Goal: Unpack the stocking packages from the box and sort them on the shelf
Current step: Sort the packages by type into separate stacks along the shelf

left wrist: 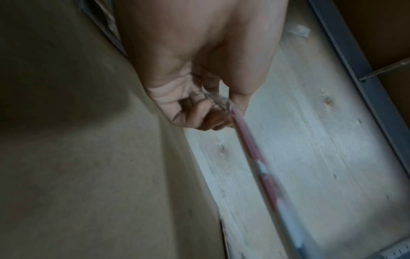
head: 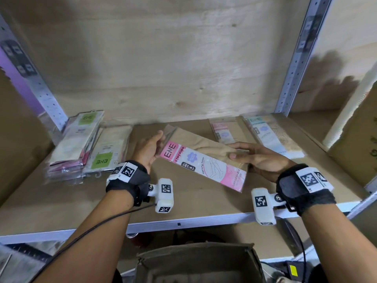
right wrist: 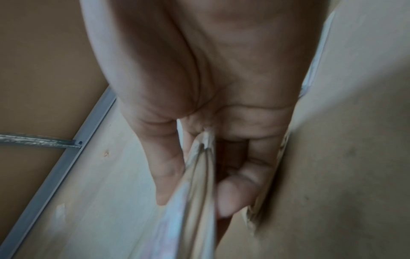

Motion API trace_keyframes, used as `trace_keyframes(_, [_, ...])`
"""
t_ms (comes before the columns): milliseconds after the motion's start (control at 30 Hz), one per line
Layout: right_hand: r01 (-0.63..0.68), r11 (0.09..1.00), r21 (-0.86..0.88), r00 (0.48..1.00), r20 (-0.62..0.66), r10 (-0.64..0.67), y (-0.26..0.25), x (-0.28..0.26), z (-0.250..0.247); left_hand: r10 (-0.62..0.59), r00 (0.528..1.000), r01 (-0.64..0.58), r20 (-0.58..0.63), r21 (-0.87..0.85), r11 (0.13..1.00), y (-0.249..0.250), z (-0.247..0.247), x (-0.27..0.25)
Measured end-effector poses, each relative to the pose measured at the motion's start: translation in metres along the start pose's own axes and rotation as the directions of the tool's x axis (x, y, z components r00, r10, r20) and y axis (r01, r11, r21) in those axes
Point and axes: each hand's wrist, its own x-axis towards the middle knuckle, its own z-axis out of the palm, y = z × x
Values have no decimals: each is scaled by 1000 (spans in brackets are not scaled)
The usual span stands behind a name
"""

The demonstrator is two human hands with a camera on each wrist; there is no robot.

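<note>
A pink-labelled stocking package (head: 202, 162) with beige stockings hangs slanted above the middle of the shelf board (head: 193, 203). My left hand (head: 150, 149) pinches its far left end and my right hand (head: 247, 158) grips its near right end, thumb on top. The left wrist view shows the package (left wrist: 255, 154) edge-on, pinched by curled fingers (left wrist: 195, 115). In the right wrist view its clear edge (right wrist: 197, 168) runs between thumb and fingers (right wrist: 237, 194). The open cardboard box (head: 200, 262) stands below the shelf.
Stacks of packages lie at the shelf's left: a pink and green pile (head: 75, 146) and a green-labelled one (head: 108, 150). A pink-labelled package (head: 225, 131) and a teal-labelled pile (head: 271, 135) lie at the back right. A carton (head: 359, 139) stands to the right.
</note>
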Motion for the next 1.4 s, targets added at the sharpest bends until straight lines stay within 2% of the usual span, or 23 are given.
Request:
trace_keyframes(100, [14,1000,19,1000,22,-14,-1,-5,1,50,998,-44,-41,140,989,-1,1,0])
trace_keyframes(267, [32,998,50,998,50,-35,-2,-9,2,58,998,-54,-10,248,967,3,-5,-7])
trace_keyframes(333, [50,997,55,997,51,-53,-2,-10,2,36,999,-39,16,238,970,7,-6,-12])
trace_keyframes(500, [124,992,19,992,14,-125,-5,-11,4,-28,994,24,103,36,999,12,-8,-22])
trace_keyframes(600, [146,989,-22,989,15,-146,-6,-11,4,-10,990,-3,141,92,996,15,-8,-26])
trace_keyframes(767, [119,992,-38,993,-23,-120,-6,-10,4,85,990,-111,109,267,957,14,-13,-21])
trace_keyframes(900, [124,992,-28,992,-28,-125,-6,-10,5,41,997,-46,63,67,997,13,-12,-18])
trace_keyframes(1000, [134,990,-40,990,-31,-136,-7,-10,7,-17,989,26,145,-65,998,15,-8,-23])
trace_keyframes(1133, [132,991,-31,991,-7,-132,-11,-13,4,-35,971,69,237,-138,988,23,-5,-27])
trace_keyframes(1200, [115,993,-9,993,-14,-115,-12,-16,4,-20,977,50,212,-138,989,24,-2,-25])
trace_keyframes(1267, [84,996,23,995,-51,-83,-11,-18,4,-12,989,32,147,-134,990,21,2,-23])
trace_keyframes(1333, [50,995,86,992,-124,-39,-9,-18,3,-26,996,45,88,-219,975,15,4,-21])
trace_keyframes(1400, [43,985,166,973,-229,-3,-8,-16,2,-70,993,95,95,-291,952,11,4,-18])
